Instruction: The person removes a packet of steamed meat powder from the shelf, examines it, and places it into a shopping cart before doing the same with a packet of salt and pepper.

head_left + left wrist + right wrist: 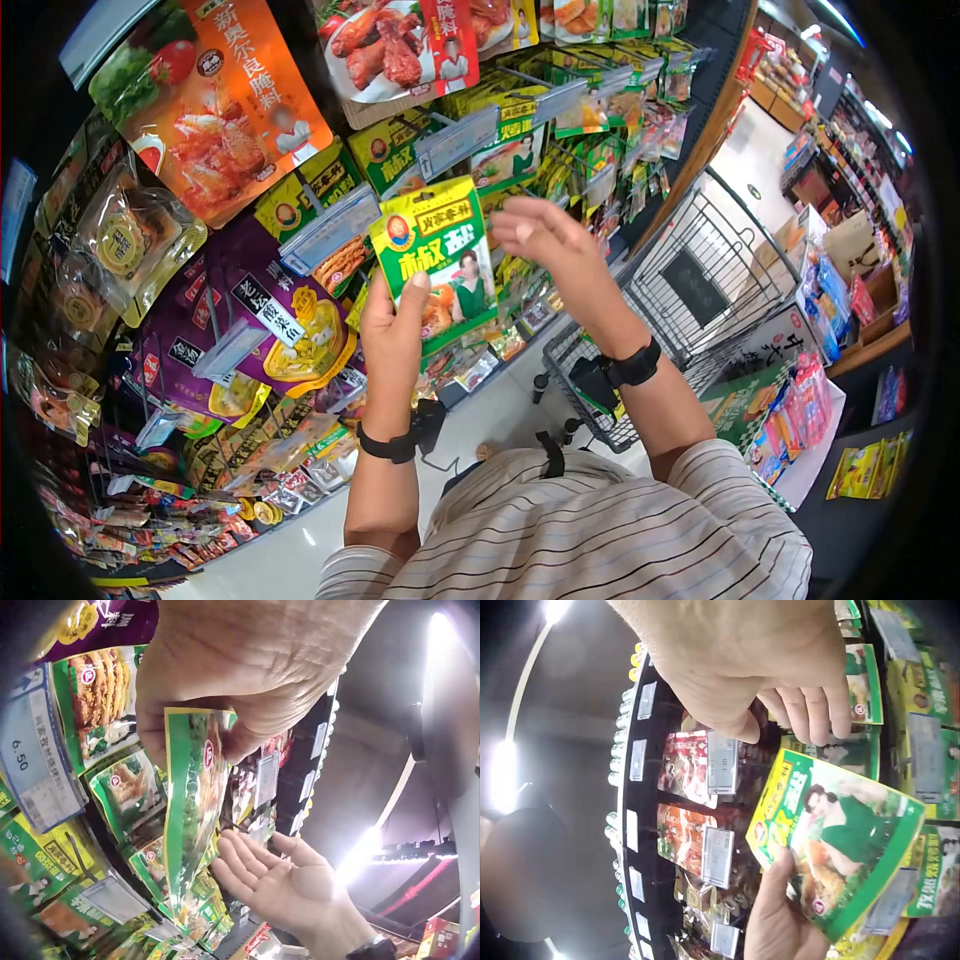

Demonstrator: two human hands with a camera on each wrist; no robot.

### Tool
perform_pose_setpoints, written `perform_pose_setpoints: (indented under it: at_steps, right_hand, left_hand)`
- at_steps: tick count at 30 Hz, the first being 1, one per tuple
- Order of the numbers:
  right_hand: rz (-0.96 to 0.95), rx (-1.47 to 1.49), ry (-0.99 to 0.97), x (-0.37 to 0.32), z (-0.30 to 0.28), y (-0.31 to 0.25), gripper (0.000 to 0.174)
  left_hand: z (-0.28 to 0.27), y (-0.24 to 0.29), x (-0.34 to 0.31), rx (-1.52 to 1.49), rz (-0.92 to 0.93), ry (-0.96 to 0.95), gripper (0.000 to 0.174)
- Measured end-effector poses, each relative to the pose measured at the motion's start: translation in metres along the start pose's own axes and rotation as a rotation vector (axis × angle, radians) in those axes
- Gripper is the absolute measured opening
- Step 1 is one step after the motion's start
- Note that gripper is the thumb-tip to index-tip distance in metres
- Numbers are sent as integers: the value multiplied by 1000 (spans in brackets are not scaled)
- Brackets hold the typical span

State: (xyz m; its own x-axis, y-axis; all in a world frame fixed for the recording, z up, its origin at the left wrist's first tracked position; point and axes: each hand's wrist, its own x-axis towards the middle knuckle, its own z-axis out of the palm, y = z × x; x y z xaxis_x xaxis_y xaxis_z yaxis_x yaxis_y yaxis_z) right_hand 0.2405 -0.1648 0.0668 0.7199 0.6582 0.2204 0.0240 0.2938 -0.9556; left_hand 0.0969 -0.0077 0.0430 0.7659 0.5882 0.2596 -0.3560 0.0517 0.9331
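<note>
A green and yellow seasoning packet (440,262) is pinched at its lower left edge by my left hand (393,325), the thumb lying over its front. In the right wrist view the packet (847,840) shows a printed figure in green and a picture of food. My right hand (560,250) is raised just right of the packet, apart from it, fingers extended and holding nothing. From the left wrist view, the right palm (300,885) faces the camera beyond the packet (195,802), which is seen nearly edge-on there.
Shelf hooks hold similar green packets (590,105), an orange marinade bag (215,110) and purple bags (240,310). Price tags (330,228) jut out in front. A wire shopping cart (700,270) stands to the right, beside a bin of pink packages (800,410).
</note>
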Motion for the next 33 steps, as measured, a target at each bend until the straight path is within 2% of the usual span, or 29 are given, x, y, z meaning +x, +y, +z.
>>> perform_pose_setpoints:
  at_steps: [7,8,11,12,15,16,20,23,29,33]
  right_hand:
    - [-123,60,-33,41,19,-28,61]
    - [-66,99,-11,42,22,-33,52]
    - [-60,316,-105,53,21,-28,39]
    - [-48,417,-129,54,21,-29,27]
    - [-42,514,-240,60,10,-20,25]
    - [-30,527,-216,61,8,-19,22]
    - [-17,527,-181,64,6,-17,18]
    - [-31,519,-187,67,5,-16,17]
    - [-49,486,-179,68,6,-20,18]
    - [-52,403,-131,67,13,-23,19]
  left_hand:
    - [-6,6,14,119,57,38,30]
    - [-6,6,15,111,54,39,29]
    - [-8,2,21,129,65,40,28]
    - [-9,0,23,141,72,39,28]
    - [-5,-4,30,84,114,20,25]
    - [-1,4,29,55,27,20,22]
    - [4,6,38,32,-32,-66,27]
    - [8,0,47,128,68,-67,27]
    - [13,7,53,136,55,-82,30]
    - [21,5,51,97,156,-14,22]
